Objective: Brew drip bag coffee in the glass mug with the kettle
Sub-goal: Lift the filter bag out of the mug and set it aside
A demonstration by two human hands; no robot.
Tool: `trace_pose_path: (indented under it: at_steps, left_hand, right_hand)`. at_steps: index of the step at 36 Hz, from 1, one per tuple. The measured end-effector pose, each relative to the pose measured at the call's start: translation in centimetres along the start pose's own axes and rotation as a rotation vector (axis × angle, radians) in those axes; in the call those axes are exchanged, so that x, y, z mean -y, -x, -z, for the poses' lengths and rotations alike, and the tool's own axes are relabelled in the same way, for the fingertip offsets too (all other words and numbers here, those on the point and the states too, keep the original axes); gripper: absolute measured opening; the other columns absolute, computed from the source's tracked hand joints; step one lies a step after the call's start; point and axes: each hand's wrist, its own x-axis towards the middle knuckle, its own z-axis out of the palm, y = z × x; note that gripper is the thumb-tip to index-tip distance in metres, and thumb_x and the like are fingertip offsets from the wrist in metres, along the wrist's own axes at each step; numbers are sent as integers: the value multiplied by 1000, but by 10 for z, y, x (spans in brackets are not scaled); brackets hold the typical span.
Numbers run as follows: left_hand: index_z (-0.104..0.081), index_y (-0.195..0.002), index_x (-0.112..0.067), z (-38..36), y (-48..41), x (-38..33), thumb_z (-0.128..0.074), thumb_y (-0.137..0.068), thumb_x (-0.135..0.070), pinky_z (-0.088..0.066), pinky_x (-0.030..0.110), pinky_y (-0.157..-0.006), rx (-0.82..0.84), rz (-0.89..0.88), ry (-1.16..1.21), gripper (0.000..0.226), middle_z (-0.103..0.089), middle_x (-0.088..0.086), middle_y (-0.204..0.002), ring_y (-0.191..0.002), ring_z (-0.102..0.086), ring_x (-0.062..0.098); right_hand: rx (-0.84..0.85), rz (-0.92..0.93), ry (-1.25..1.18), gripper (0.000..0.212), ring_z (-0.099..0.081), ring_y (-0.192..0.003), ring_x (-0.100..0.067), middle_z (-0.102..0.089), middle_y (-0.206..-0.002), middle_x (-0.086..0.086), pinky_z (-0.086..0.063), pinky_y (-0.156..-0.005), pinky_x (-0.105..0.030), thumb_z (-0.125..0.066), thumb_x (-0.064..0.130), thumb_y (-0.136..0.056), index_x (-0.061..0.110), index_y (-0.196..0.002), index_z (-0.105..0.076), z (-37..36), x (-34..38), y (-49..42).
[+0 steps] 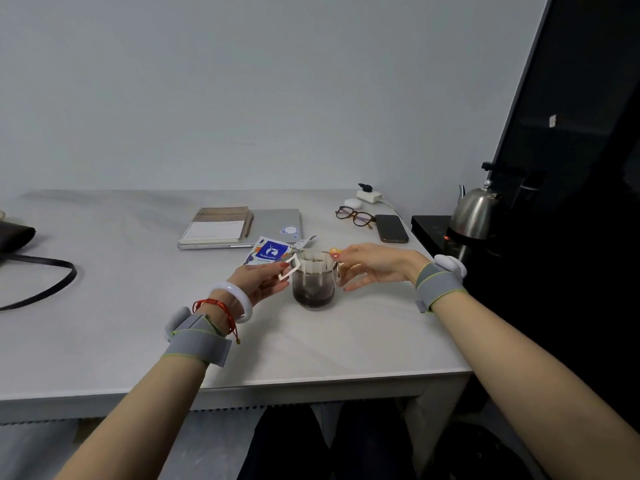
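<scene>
Your left grip (258,278) pinches the white paper ear on the left side of the drip bag (313,265), which hangs open across the rim of the mug (313,289). Your right grip (374,263) pinches the opposite ear between thumb and forefinger, its other fingers spread loose beside the mug. The mug stands upright on the tabletop (138,306), right of its middle, with dark coffee pooled in its lower part. Just behind it lies a blue packet (270,252). The kettle (474,213) sits on a black base (429,226) at the tabletop's right edge, well apart from both hands, and a red light shows on the base. Farther back a notebook (214,225) rests on a laptop (277,221), with glasses (355,216) and a phone (391,228) to their right. A handbag (14,233) lies at the far left, its strap trailing forward.
</scene>
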Motion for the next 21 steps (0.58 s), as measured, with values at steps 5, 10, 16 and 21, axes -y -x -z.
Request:
trace_pose_path:
  at_steps: [5, 10, 16, 21]
  left_hand:
    - [-64, -85, 2, -3, 1, 0, -59, -87, 0, -57, 22, -51, -5, -32, 2, 5, -70, 8, -59, -52, -68, 13]
    - [-64, -91, 2, -1, 0, -4, -58, -88, -2, -57, 22, -52, 11, -32, -6, 8, -70, 8, -61, -54, -68, 13]
    - [-64, -96, 3, -1, 0, -6, -57, -88, -2, -58, 23, -53, 12, -21, -12, 12, -71, 9, -62, -56, -69, 14]
    - [-63, -93, 3, -4, -2, -8, -58, -87, -2, -57, 22, -53, 8, -32, 8, 8, -70, 8, -61, -56, -69, 13]
  right_hand:
    - [46, -35, -35, 15, -67, -79, -26, -53, -79, -8, -60, -81, -36, -62, 21, -92, 7, -87, -58, -2, -1, -1]
    - [89, -24, -76, 9, -67, -74, -16, -62, -82, -6, -57, -70, -22, -56, 5, -93, 4, -90, -64, 3, 2, -1]
    - [52, 34, -94, 14, -68, -69, -8, -67, -78, -6, -56, -67, -17, -52, -6, -93, 3, -89, -61, 6, -1, -4]
    - [-46, 77, -141, 16, -68, -67, -9, -68, -81, -4, -57, -63, -19, -54, -4, -92, 10, -92, -62, 12, 0, -7]
